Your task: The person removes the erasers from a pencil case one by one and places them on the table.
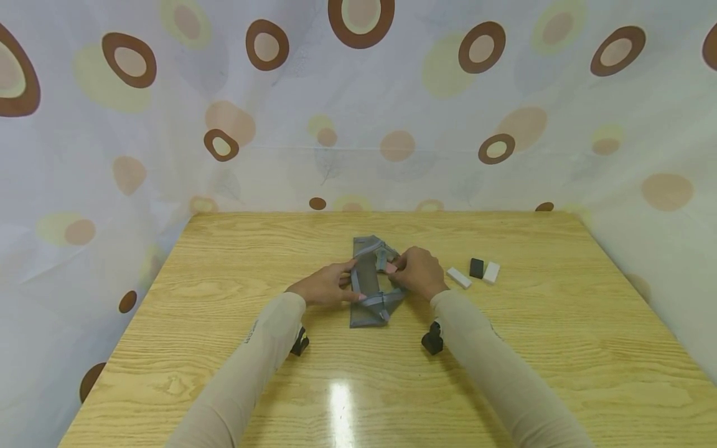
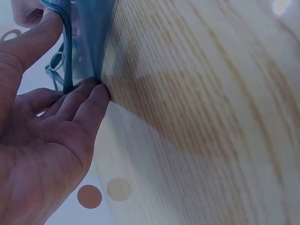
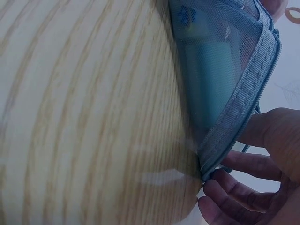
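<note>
Pouch: a grey mesh zip pouch (image 1: pixel 370 283) lies flat at the middle of the wooden tabletop (image 1: pixel 224 261), between both hands.
Left hand: the left hand (image 1: pixel 325 287) rests on the pouch's left edge, fingers (image 2: pixel 89 101) nearly straight and pressed on the mesh by the zip.
Right hand: the right hand (image 1: pixel 417 272) has its fingers curled, pinching the pouch's right zip edge.
Right of the pouch: two white blocks (image 1: pixel 459 277) (image 1: pixel 491 272) and a black block (image 1: pixel 477 268), near the right hand.
</note>
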A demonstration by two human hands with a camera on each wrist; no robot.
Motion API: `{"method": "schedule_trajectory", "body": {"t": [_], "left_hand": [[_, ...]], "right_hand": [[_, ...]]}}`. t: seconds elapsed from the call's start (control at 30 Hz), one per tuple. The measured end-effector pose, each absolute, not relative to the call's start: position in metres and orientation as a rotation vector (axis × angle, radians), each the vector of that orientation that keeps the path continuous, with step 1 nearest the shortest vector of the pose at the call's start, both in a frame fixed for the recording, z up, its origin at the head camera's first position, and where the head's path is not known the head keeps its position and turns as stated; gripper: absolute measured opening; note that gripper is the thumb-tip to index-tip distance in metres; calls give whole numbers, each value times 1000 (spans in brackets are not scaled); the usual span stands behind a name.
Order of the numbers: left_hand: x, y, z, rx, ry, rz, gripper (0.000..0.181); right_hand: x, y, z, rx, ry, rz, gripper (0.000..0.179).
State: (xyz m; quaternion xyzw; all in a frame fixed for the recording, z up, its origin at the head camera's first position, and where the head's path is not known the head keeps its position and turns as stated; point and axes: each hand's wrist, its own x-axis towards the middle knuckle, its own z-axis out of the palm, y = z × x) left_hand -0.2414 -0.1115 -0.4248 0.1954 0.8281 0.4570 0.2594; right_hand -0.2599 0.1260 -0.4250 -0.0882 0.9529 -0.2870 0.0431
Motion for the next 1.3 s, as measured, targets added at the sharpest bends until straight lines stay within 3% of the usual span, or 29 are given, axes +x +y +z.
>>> {"method": "schedule_trajectory", "body": {"t": [1.3], "left_hand": [[-244,-111,-427,520,2233,1253,96]], "right_hand": [[-256,131,-408,-304,2962,-850,23]]}}
